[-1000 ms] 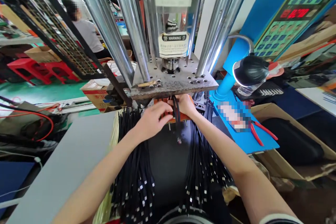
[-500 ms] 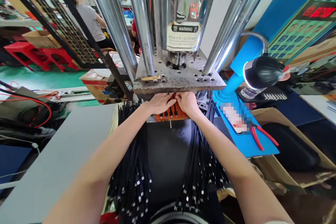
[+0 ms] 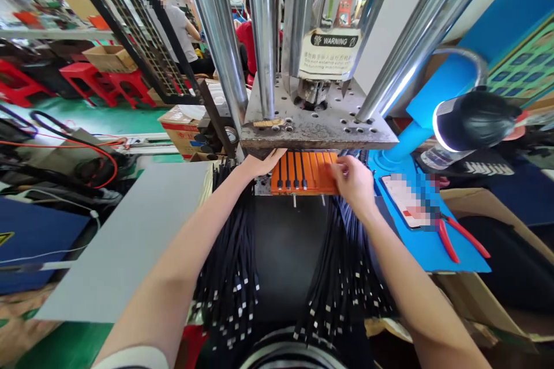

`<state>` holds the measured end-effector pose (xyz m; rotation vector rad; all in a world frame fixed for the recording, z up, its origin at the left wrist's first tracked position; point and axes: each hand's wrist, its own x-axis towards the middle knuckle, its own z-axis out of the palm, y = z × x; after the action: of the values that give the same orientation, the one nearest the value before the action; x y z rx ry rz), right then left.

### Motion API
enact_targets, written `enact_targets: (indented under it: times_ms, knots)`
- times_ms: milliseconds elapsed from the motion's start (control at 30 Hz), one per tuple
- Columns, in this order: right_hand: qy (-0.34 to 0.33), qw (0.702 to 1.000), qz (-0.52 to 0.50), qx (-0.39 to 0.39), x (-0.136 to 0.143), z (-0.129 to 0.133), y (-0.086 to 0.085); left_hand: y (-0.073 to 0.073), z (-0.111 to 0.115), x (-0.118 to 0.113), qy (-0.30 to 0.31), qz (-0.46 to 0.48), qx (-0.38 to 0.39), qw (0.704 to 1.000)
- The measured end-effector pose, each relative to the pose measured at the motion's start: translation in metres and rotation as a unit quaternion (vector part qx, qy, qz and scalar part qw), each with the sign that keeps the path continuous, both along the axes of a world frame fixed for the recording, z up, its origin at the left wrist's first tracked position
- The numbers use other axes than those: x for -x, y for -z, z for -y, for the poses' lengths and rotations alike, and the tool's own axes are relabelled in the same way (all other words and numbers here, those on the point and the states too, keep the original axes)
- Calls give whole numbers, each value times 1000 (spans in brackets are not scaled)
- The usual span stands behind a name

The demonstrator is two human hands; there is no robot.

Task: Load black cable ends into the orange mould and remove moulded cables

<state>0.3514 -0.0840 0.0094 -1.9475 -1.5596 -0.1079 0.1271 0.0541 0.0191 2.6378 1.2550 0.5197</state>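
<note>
Four black cables (image 3: 296, 169), laid in slots of one orange block (image 3: 316, 182), under one metal plate (image 3: 322, 137). Left hand (image 3: 261, 165): at the block's left end, fingertips hidden beneath the plate; its grip we cannot tell. Right hand (image 3: 357, 182): fingers half-curled at the block's right end; whether they pinch anything, we cannot tell. Hazards we list: plate descending, fingers crushed; stray knuckle, cables nudged from slots.

glossy met. cols (image 3: 213, 29), matt cables (image 3: 236, 242)
</note>
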Motion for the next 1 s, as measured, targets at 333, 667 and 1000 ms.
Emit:
enact_targets:
  times_ms: [333, 667, 1000]
  knots:
    - [51, 960, 13, 275, -18, 46, 36, 34, 47, 69, -160, -121, 60, 978]
    - [-213, 938, -263, 79, 20, 75, -20, 0, 36, 88, -130, 116, 92, 980]
    - [-365, 872, -325, -26, 88, 65, -58, -105, 130, 31, 162, 294, 167, 927]
